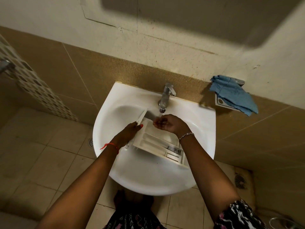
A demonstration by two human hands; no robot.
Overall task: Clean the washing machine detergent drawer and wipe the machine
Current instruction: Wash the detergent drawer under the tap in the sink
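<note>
- Beige wall tiles backed a white sink with a chrome tap.
- The detergent drawer lay tilted across the basin, compartments facing up, its front panel toward the tap.
- My left hand gripped the drawer's left side near that panel.
- My right hand was loosely cupped under the spout, above the drawer, holding nothing.
- A blue cloth hung on a wall fitting right of the sink.

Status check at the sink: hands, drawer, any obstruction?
Left hand grips white plastic detergent drawer in white ceramic basin. Right hand cupped under running chrome tap. Nothing obstructing; blue cloth hangs aside.
</note>
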